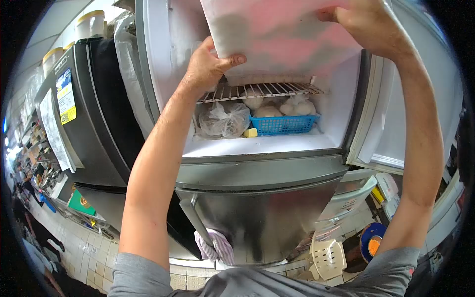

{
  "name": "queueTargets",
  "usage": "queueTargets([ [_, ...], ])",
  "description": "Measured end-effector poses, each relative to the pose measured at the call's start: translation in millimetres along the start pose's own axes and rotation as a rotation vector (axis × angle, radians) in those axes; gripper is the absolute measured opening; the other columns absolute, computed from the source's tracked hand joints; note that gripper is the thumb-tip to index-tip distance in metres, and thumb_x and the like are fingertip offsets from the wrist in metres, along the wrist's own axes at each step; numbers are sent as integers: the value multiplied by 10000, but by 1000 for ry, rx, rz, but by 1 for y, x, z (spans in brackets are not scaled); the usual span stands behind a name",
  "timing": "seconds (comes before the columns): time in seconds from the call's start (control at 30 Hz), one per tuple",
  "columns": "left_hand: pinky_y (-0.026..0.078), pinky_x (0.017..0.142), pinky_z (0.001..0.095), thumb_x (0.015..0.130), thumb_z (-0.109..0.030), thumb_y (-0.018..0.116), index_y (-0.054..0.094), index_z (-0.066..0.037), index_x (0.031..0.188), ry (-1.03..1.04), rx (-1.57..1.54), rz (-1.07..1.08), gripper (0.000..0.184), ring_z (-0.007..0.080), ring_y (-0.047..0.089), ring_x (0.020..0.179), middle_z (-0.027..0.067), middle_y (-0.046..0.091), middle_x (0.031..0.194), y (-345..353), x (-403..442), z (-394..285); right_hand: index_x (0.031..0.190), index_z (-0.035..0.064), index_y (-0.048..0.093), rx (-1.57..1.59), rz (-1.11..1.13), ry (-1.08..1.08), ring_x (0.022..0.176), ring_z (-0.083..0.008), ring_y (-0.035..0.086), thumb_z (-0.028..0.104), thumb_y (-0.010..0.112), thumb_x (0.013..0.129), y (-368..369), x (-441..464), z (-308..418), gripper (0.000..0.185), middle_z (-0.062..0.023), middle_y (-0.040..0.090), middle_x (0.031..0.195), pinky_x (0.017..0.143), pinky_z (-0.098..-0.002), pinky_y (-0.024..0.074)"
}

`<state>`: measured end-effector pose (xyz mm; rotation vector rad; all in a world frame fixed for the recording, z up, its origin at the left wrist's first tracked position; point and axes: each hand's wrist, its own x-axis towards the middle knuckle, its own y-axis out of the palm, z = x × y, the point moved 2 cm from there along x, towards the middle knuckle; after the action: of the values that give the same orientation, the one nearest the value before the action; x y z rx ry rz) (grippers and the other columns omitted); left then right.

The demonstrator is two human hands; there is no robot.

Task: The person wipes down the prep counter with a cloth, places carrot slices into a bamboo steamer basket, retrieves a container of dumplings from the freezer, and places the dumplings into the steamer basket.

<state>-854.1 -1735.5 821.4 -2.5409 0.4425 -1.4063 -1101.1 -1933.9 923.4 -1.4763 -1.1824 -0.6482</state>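
Observation:
Both my hands hold a large whitish translucent bag (287,34) with blurred pink and dark patches, raised in front of the open freezer compartment. My left hand (210,67) grips its lower left edge with the thumb across the front. At the upper right, my right hand (368,27) has its thumb pressed on the bag. Below the bag is a wire shelf (262,89). Under this shelf sit a clear plastic bag (225,120) and a blue basket (283,125) with pale wrapped bundles. A small yellow piece (251,132) lies between them.
The freezer door (425,109) stands open at the right. Below is the closed lower fridge door (262,218), with a striped cloth (217,246) on its handle. A dark fridge (99,114) stands left. A cream plastic chair (327,257) is at the lower right. People are at the far left.

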Motion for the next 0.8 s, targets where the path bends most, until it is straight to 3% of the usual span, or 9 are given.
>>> queueTargets([
  [0.07,498,1078,429,801,-304,912,528,-33,1394,-56,-35,-34,757,233,597,1258,112,681,1243,7,-9,-2,1150,22,589,55,-24,0,1189,-354,563,50,775,812,-15,-18,12,387,-167,610,1204,1088,-446,440],
  [0.13,494,1074,479,878,-529,787,508,-37,1411,-135,-388,-20,777,274,571,1301,129,613,1368,11,-23,4,1160,42,604,163,-57,85,1213,-345,554,91,776,834,-24,-34,32,372,-154,609,1241,1111,-443,424],
  [0.23,480,1109,510,913,-510,751,459,-64,1458,-30,-637,-5,763,302,530,1352,170,545,1437,3,-44,-10,1271,78,576,270,-107,19,1237,-319,575,133,764,872,-11,-48,-26,444,-141,617,1278,1093,-424,460],
  [0.3,486,1101,508,885,-397,826,342,60,1483,-50,-849,-108,895,333,508,1349,203,466,1475,-15,-63,-10,1382,115,548,329,-178,-15,1261,-292,597,174,751,911,-7,-64,-73,517,-128,624,1315,1075,-405,496],
  [0.37,394,1211,507,982,-467,667,383,55,1459,-37,-1105,-142,762,312,462,1410,208,483,1454,-39,-87,-22,1437,133,534,337,-219,-44,1273,-279,607,195,745,930,-9,-65,-62,553,-121,628,1333,1066,-395,514],
  [0.5,403,1206,479,1036,-356,620,393,42,1475,-5,-1202,-202,635,315,484,1389,198,504,1444,-90,-147,-38,1516,91,425,602,-145,-80,1285,-177,570,94,659,992,-6,-67,3,574,-81,577,1384,1058,-374,532],
  [0.67,469,1151,481,1064,-299,572,449,32,1455,67,-1158,-249,526,310,540,1353,200,544,1459,-190,-254,-39,1366,70,518,303,-200,-245,1216,-204,553,7,783,831,8,-52,123,601,-73,589,1292,1085,-353,418],
  [0.7,486,1136,482,1062,-302,575,464,27,1448,77,-1071,-347,519,310,563,1330,196,569,1436,-211,-280,-34,1277,73,579,258,-285,-233,1110,-307,650,86,761,816,14,-51,159,496,-149,647,1178,982,-404,503],
  [0.8,492,1104,467,1026,-323,632,585,-26,1342,71,-997,-382,437,292,599,1285,176,610,1392,-251,-360,-24,1202,24,571,288,-349,-278,1055,-266,629,70,761,836,23,-77,232,415,-120,632,1098,963,-388,500],
])
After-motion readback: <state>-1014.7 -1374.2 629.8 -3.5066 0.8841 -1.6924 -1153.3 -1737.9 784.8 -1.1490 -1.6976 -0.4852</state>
